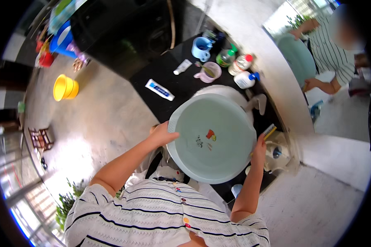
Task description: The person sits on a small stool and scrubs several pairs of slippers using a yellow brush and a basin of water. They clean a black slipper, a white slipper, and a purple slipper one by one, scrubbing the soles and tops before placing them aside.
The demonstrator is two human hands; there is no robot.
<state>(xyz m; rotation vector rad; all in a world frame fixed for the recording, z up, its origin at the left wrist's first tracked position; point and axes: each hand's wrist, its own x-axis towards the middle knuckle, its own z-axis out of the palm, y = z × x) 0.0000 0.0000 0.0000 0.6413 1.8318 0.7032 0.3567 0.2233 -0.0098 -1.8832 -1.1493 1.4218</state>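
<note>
A pale green plastic basin [231, 111] with a small printed picture on its bottom is tilted up in front of me, over the white sink [224, 89]. On its left rim my left hand [163, 135] is closed, thumb inside and fingers behind the wall. My right hand [258, 151] is at the right rim, closed around a yellow scrub brush [270, 131] whose bristled head sticks out above the fingers. Whether those fingers also grip the rim is hard to see. Behind the basin shows part of the faucet [257, 103].
On the black counter [146, 68] lie two toothpaste tubes [160, 89]. A blue cup [201, 48], a pink cup [210, 72] and several bottles [244, 79] stand near the wall. A mirror [317, 61] hangs right. Yellow buckets [65, 87] and a small chair [40, 138] are on the floor.
</note>
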